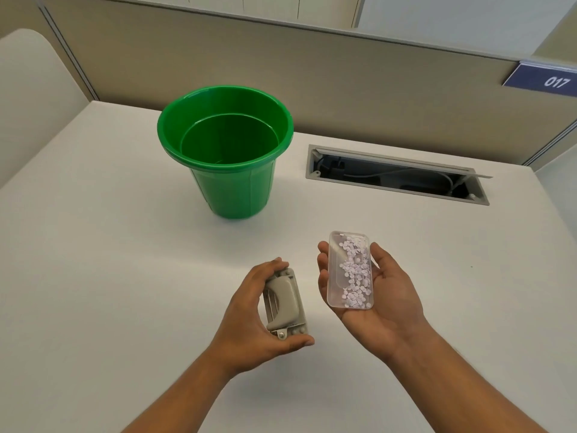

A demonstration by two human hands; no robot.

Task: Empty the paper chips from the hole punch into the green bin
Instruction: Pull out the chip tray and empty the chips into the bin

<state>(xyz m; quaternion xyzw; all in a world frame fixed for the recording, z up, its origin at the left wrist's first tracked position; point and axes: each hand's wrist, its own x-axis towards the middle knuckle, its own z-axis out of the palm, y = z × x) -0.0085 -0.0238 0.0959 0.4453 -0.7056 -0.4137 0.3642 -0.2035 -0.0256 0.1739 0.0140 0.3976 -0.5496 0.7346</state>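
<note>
Near the table's front edge, at about 6 o'clock, both hands hold parts apart from each other. Left hand point(268, 310) is curled around the grey hole punch point(285, 303), thumb under its near end, fingers over the far end. Right hand point(371, 295) is palm-up and mostly open, cradling a clear chip tray point(349, 270), already off the punch. Tray lies flat on the palm, open side up, paper chips point(356, 276) scattered along it, thicker toward the near end.

Green bin point(224, 148) stands upright on the white table point(109, 245), well apart from both hands, at roughly 11 o'clock from the tray. No chips visible inside it. Tray's long axis runs about 12 to 6, so its far short end points just right of the bin.

Right hand alone carries the chips, so it likely must travel forward and left before tipping. Tipping early would spill chips on the table. Cable slot point(396, 175) sits open at 1 o'clock, off that path.
</note>
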